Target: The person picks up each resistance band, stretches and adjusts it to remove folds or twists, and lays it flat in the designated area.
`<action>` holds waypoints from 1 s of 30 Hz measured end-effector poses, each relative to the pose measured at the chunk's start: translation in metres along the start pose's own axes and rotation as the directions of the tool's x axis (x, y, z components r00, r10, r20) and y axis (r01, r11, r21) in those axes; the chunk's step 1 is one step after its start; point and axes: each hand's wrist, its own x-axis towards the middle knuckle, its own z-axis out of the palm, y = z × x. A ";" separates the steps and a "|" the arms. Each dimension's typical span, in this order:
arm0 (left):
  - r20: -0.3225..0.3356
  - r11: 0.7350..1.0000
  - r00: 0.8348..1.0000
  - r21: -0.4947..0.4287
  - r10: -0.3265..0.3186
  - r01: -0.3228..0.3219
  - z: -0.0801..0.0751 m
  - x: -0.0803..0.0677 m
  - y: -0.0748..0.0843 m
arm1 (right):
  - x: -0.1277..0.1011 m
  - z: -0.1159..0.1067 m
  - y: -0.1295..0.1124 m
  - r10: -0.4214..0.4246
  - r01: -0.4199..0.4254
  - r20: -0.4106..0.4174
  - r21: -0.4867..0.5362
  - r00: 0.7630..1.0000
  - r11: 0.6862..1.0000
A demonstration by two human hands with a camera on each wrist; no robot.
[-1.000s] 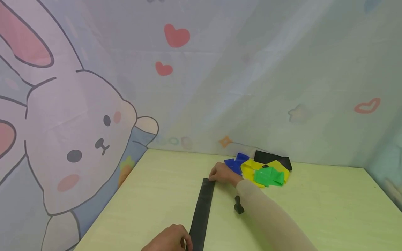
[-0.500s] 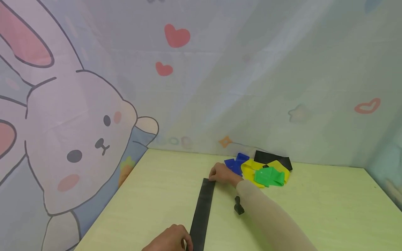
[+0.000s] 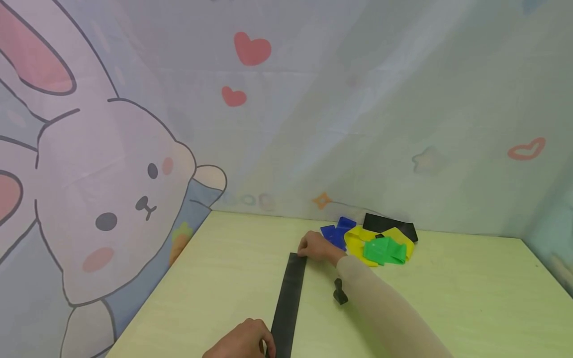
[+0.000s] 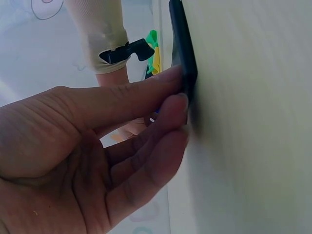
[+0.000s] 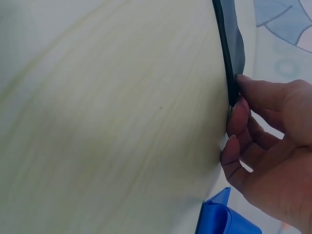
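Observation:
A flat black resistance band (image 3: pixel 288 298) stretches lengthwise over the table, from the bottom edge of the head view toward the back. My right hand (image 3: pixel 319 247) pinches its far end at a corner; in the right wrist view the thumb and forefinger meet on the band's end (image 5: pixel 233 68). At the near end my left hand (image 3: pixel 243 340) holds the other end, partly cut off by the head view. The left wrist view shows the thumb above and fingers below the band's edge (image 4: pixel 184 44), close over the table.
At the back right lie crumpled bands: blue (image 3: pixel 340 231), yellow (image 3: pixel 355 243), green (image 3: pixel 385 250) and black (image 3: pixel 389 226). A small black device (image 3: pixel 340 292) sits at the right sleeve (image 3: pixel 380 298). Behind the pale yellow table (image 3: pixel 470 288) hangs a printed cloth (image 3: pixel 313 124) with a rabbit.
Both hands and the black resistance band stay where they were. Only a very slight shift of the head view shows.

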 end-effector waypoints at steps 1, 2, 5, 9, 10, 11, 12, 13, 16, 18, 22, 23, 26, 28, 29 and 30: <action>0.001 1.000 1.000 0.005 0.000 0.000 0.000 0.001 0.000 | 0.000 -0.001 0.000 0.002 -0.002 0.003 0.001 1.000 1.000; 0.003 1.000 1.000 0.008 -0.001 0.001 0.000 0.002 0.000 | -0.001 -0.002 0.000 0.004 -0.004 0.007 0.001 1.000 1.000; 0.009 1.000 1.000 0.018 -0.006 0.006 0.000 0.003 0.000 | -0.004 -0.005 0.000 0.016 -0.016 0.013 0.008 1.000 1.000; 0.000 1.000 1.000 -0.005 0.004 -0.004 -0.001 -0.002 0.010 | -0.010 -0.009 0.000 0.035 -0.035 0.007 0.040 0.999 0.999; -0.010 1.000 1.000 -0.017 0.006 -0.006 -0.002 -0.006 0.020 | -0.011 -0.010 -0.001 0.040 -0.041 0.005 0.046 0.999 0.998; -0.021 1.000 1.000 -0.023 0.001 -0.001 -0.003 -0.010 0.031 | -0.013 -0.011 -0.001 0.042 -0.042 0.001 0.047 0.999 0.998; -0.028 1.000 1.000 -0.016 -0.007 0.006 -0.006 -0.015 0.044 | -0.016 -0.012 -0.001 0.042 -0.042 0.000 0.048 0.999 0.998; -0.041 1.000 0.999 -0.024 -0.016 0.015 -0.009 -0.020 0.058 | -0.018 -0.014 -0.001 0.039 -0.039 0.001 0.049 0.999 0.998; -0.086 1.000 0.996 -0.005 -0.015 0.015 -0.018 -0.033 0.100 | -0.024 -0.022 -0.004 0.038 -0.038 0.000 0.072 0.999 0.997; -0.107 1.000 0.994 0.012 0.000 0.001 -0.024 -0.036 0.117 | -0.028 -0.029 -0.006 0.032 -0.031 -0.010 0.078 0.999 0.996; -0.155 0.999 0.987 0.031 0.049 -0.044 -0.032 -0.034 0.133 | -0.035 -0.044 -0.008 0.039 -0.035 -0.057 0.078 0.998 0.996; -0.165 0.998 0.985 0.041 0.055 -0.049 -0.034 -0.032 0.134 | -0.037 -0.048 -0.007 0.052 -0.046 -0.069 0.080 0.996 0.996; -0.197 0.996 0.977 0.054 0.085 -0.076 -0.037 -0.026 0.137 | -0.042 -0.058 -0.004 0.082 -0.073 -0.102 0.095 0.991 0.993; -0.215 0.994 0.971 0.054 0.100 -0.090 -0.039 -0.022 0.138 | -0.044 -0.063 -0.002 0.097 -0.085 -0.118 0.102 0.988 0.991; -0.223 0.994 0.969 0.052 0.106 -0.097 -0.039 -0.020 0.139 | -0.045 -0.066 0.000 0.102 -0.090 -0.125 0.102 0.987 0.991; -0.230 0.994 0.967 0.045 0.110 -0.103 -0.040 -0.018 0.140 | -0.047 -0.068 0.002 0.105 -0.092 -0.130 0.104 0.986 0.990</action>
